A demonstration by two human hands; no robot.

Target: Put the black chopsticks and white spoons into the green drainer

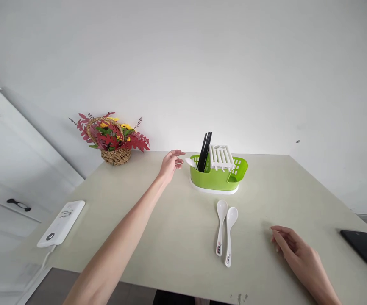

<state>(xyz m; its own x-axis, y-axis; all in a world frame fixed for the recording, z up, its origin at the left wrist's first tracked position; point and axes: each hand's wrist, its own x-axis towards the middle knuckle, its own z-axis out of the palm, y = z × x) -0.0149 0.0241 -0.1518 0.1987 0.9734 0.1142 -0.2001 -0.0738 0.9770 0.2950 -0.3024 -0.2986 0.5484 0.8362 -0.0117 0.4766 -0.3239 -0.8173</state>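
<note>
My left hand [171, 164] reaches out over the far part of the table, just left of the green cutlery basket [215, 180]. Its fingers are parted and hold nothing. A small gap separates them from a white spoon [191, 163] that leans over the basket's left rim. Black chopsticks [205, 151] stand in the same end of the basket, beside a white slotted rack [221, 157]. Two more white spoons, a left one [220, 226] and a right one [230, 235], lie side by side in front. My right hand [294, 252] rests on the table, loosely curled and empty.
A wicker basket of artificial flowers [116, 156] stands at the back left. Near the left edge lies a white power bank [62, 223] with a cable. A black phone [366, 250] is at the right edge. Behind the table [266, 203] rises a wall.
</note>
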